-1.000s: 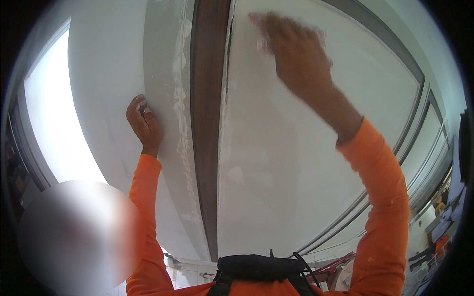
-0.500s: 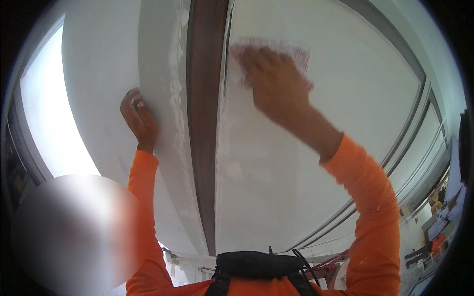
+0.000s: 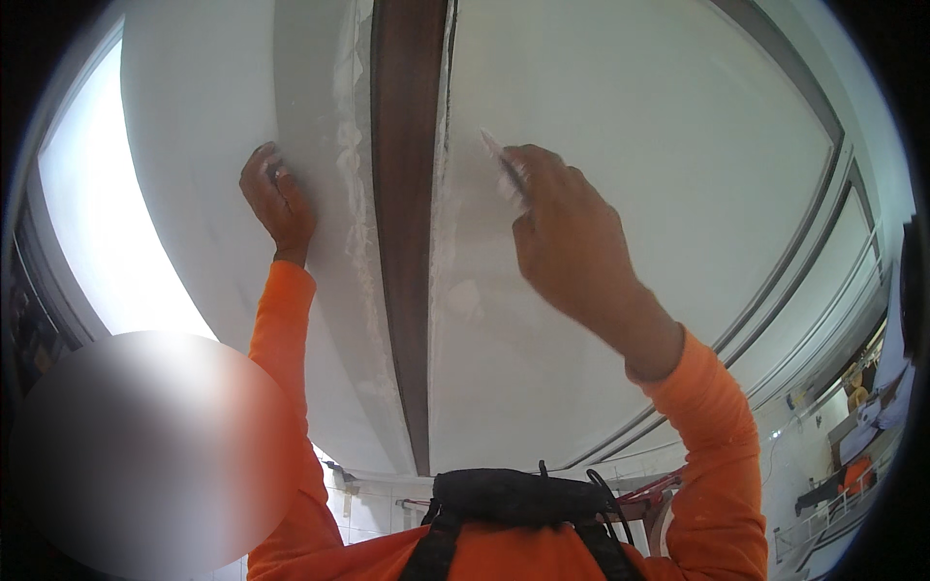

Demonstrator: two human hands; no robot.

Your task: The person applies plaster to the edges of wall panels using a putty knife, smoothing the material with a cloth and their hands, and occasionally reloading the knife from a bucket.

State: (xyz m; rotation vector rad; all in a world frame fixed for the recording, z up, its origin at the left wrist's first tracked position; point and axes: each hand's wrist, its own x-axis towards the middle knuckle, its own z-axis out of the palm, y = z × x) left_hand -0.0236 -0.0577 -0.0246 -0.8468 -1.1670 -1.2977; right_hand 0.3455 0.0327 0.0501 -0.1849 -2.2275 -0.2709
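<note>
My right hand is closed around a dusty, pinkish sheet of sandpaper. Only its pale edge and corner show past the fingers, against the white panel right of the brown wooden strip. On the strip's other side, my left hand is curled by the grey-white surface. Its fingertips are whitened with dust, and something small and dark shows between the fingers and thumb, too hidden to name. Rough white filler runs along the strip's left side, and a paler patch marks the right panel.
A bright opening lies at the far left. Grey moulding curves along the panel's right side. Low at the right are railings and a person in orange. A black strapped pack sits on my body, with a red frame behind.
My right hand has come down and slightly right with the sandpaper, which turned from broadside to nearly edge-on. My left hand has shifted slightly upward.
</note>
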